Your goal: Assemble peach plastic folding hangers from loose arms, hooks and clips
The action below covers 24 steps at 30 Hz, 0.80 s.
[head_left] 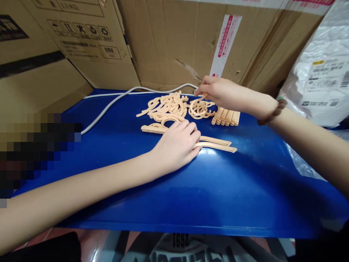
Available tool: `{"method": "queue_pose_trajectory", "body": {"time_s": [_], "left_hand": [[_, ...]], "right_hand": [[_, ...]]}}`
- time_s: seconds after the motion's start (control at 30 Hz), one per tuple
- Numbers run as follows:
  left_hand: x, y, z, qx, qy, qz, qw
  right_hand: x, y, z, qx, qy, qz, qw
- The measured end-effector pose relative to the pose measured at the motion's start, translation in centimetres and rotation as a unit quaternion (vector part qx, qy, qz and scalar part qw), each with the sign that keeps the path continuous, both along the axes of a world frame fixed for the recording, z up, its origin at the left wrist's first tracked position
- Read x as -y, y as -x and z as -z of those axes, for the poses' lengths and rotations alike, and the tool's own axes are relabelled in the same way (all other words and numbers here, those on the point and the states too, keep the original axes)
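Note:
My left hand point(180, 142) is closed over long beige strips point(218, 144) lying on the blue table point(174, 203); their right ends stick out past my fingers. Left of the hand, more strip ends point(152, 128) show. My right hand point(211, 89) is raised at the back, its fingers pinched on a beige curved piece point(202, 97) above a small pile of ring-like pieces point(200, 110). A larger heap of curved beige pieces point(170, 104) lies to the left. Short beige tubes point(226, 116) stand in a neat row to the right, below my right wrist.
Cardboard boxes point(174, 43) wall off the back and left. A white cable point(109, 103) runs along the back left. A plastic-wrapped parcel point(319, 80) sits at the right. The table's front edge point(174, 230) is near my body.

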<state>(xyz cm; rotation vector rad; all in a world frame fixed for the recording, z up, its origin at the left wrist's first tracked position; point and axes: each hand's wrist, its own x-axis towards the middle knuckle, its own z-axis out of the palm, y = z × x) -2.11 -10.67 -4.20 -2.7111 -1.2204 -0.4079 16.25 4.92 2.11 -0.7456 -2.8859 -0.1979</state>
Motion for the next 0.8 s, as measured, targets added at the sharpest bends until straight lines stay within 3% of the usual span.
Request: {"method": "queue_pose_trajectory", "body": {"time_s": [0.07, 0.13, 0.23, 0.33, 0.43, 0.57, 0.63, 0.8], "left_hand": [[0.0, -0.2, -0.1, 0.002, 0.017, 0.003, 1.0], [0.1, -0.5, -0.2, 0.003, 0.025, 0.005, 1.0], [0.4, -1.0, -0.1, 0.004, 0.028, 0.015, 0.999], [0.7, -1.6, -0.1, 0.01, 0.027, 0.027, 0.999], [1.0, -2.0, 0.0, 0.057, 0.033, 0.032, 0.997], [1.1, -1.5, -0.5, 0.191, 0.097, 0.035, 0.976], [0.9, -0.8, -1.0, 0.276, 0.165, 0.041, 0.946], [0.2, 0.9, -1.9, 0.455, 0.309, 0.028, 0.835]], "right_hand": [[1.2, -0.6, -0.4, -0.076, 0.08, -0.009, 0.994], [2.9, -1.0, -0.5, -0.17, 0.19, -0.012, 0.967], [5.9, -1.3, 0.4, -0.277, 0.378, 0.027, 0.883], [8.0, -1.4, 2.1, -0.349, 0.479, 0.063, 0.803], [8.9, -1.8, 3.8, -0.378, 0.519, 0.086, 0.761], [9.4, -2.1, 5.1, -0.405, 0.52, 0.127, 0.742], [9.7, -2.1, 5.2, -0.403, 0.531, 0.135, 0.733], [10.4, -1.7, 5.4, -0.399, 0.556, 0.138, 0.716]]}}
